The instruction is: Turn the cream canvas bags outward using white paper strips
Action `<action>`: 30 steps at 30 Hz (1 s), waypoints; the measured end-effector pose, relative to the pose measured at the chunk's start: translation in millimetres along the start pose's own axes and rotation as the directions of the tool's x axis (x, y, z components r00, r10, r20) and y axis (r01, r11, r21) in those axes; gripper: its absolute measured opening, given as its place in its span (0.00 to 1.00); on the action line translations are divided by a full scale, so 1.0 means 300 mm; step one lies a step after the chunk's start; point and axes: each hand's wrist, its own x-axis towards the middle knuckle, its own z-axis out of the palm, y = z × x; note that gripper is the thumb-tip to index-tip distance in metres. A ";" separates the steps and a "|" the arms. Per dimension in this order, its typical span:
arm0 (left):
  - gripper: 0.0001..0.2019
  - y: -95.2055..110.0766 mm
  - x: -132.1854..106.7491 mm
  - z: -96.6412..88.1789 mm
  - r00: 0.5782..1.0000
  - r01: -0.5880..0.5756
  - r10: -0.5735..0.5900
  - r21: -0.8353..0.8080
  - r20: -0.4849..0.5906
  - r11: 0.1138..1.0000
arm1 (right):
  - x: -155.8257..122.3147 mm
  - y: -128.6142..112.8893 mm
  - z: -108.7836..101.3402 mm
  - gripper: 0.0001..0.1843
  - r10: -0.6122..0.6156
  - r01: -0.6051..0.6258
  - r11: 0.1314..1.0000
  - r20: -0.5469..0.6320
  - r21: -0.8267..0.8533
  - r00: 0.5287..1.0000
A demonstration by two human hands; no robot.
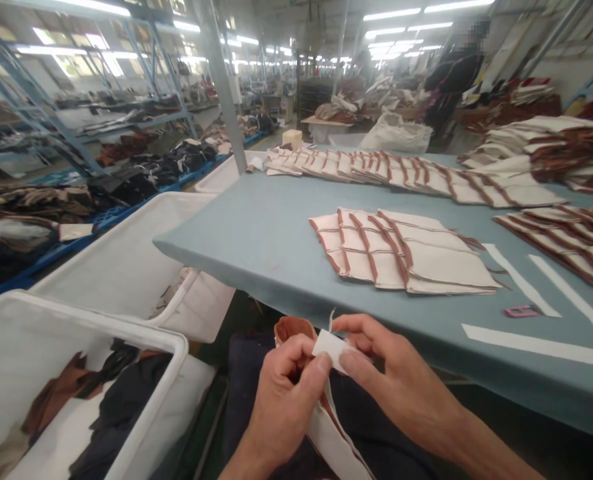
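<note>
A white fabric piece with brown lining (329, 433) hangs over my lap, and its brown part (295, 328) curls up behind my fingers. My left hand (284, 393) pinches it between thumb and fingers. A small white flap (329, 347) stands up between both hands; whether it belongs to the fabric piece I cannot tell. My right hand (396, 370) has its thumb pressed on the flap's right side, fingers curled behind. A loose thread end (332, 319) sticks up by the right fingertips. Beyond my hands, overlapping white fabric pieces with brown edges (406, 257) lie on the table.
The blue-green table (256, 233) has its edge just beyond my hands. White strips (536, 345) and a small pink tool (521, 311) lie at right. Long rows of fabric pieces (401, 173) fill the back. White bins (176, 343) with cloth stand left. A person (456, 80) stands far back.
</note>
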 end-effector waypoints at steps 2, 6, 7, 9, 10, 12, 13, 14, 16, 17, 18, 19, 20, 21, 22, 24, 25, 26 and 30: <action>0.19 0.008 0.001 0.001 1.000 -0.008 0.008 0.011 0.013 1.000 | 0.008 -0.007 0.006 0.11 -0.007 0.006 0.999 0.020 0.040 1.000; 0.19 0.010 0.002 0.001 1.000 0.003 -0.003 0.025 0.018 1.000 | 0.018 -0.011 0.029 0.12 -0.039 0.044 0.996 -0.057 0.083 0.998; 0.20 0.007 0.000 0.000 1.000 0.017 -0.018 0.018 0.020 1.000 | 0.017 -0.011 0.034 0.12 -0.042 0.048 0.994 -0.065 0.102 0.997; 0.21 -0.004 -0.007 -0.005 0.998 0.057 -0.057 -0.014 0.021 0.998 | 0.014 -0.010 0.044 0.12 -0.035 0.043 0.990 -0.064 0.131 0.997; 0.22 -0.010 -0.011 -0.008 0.997 0.080 -0.079 -0.036 0.019 0.996 | 0.011 -0.010 0.048 0.12 -0.022 0.029 0.990 -0.048 0.138 0.999; 0.23 -0.021 -0.020 -0.013 0.992 0.122 -0.121 -0.099 0.022 0.988 | 0.003 -0.008 0.053 0.10 -0.011 0.018 0.993 -0.056 0.118 0.998; 0.23 -0.025 -0.023 -0.013 0.990 0.138 -0.136 -0.136 0.026 0.981 | -0.001 -0.008 0.055 0.09 -0.031 0.040 0.996 -0.105 0.081 0.994; 0.24 -0.028 -0.026 -0.013 0.989 0.151 -0.148 -0.170 0.030 0.974 | -0.005 -0.008 0.055 0.08 -0.081 0.087 0.996 -0.182 0.025 0.980; 0.24 -0.031 -0.028 -0.010 0.988 0.157 -0.155 -0.211 0.028 0.965 | -0.011 -0.011 0.054 0.12 -0.242 0.213 0.970 -0.340 -0.120 0.909; 0.24 -0.030 -0.028 -0.007 0.989 0.149 -0.147 -0.218 0.021 0.965 | -0.014 -0.014 0.053 0.13 -0.325 0.274 0.944 -0.373 -0.185 0.869; 0.25 -0.027 -0.027 -0.004 0.991 0.135 -0.134 -0.220 0.017 0.966 | -0.017 -0.018 0.052 0.12 -0.392 0.326 0.917 -0.370 -0.231 0.842; 0.25 -0.024 -0.026 0.000 0.993 0.119 -0.118 -0.221 0.016 0.968 | -0.019 -0.022 0.052 0.10 -0.443 0.370 0.893 -0.346 -0.257 0.827; 0.25 -0.020 -0.025 0.003 0.995 0.104 -0.103 -0.223 0.018 0.969 | -0.022 -0.026 0.052 0.09 -0.472 0.400 0.877 -0.318 -0.266 0.822; 0.24 -0.016 -0.025 0.006 0.995 0.097 -0.093 -0.227 0.028 0.969 | -0.024 -0.029 0.053 0.08 -0.476 0.409 0.875 -0.298 -0.261 0.828; 0.24 -0.013 -0.025 0.008 0.995 0.097 -0.091 -0.229 0.037 0.969 | -0.025 -0.030 0.054 0.08 -0.451 0.390 0.888 -0.295 -0.243 0.843; 0.23 -0.010 -0.028 0.011 0.994 0.102 -0.092 -0.215 0.054 0.971 | -0.026 -0.030 0.055 0.08 -0.326 0.288 0.943 -0.292 -0.167 0.899; 0.23 -0.010 -0.029 0.011 0.994 0.105 -0.095 -0.204 0.059 0.973 | -0.025 -0.028 0.054 0.07 -0.254 0.230 0.966 -0.269 -0.119 0.929; 0.23 -0.010 -0.030 0.012 0.993 0.106 -0.096 -0.189 0.063 0.976 | -0.024 -0.025 0.052 0.07 -0.201 0.186 0.979 -0.243 -0.081 0.949; 0.22 -0.003 -0.023 0.022 0.995 0.099 -0.100 -0.119 0.003 0.988 | -0.021 0.000 0.048 0.09 -0.314 0.271 0.946 -0.310 -0.175 0.897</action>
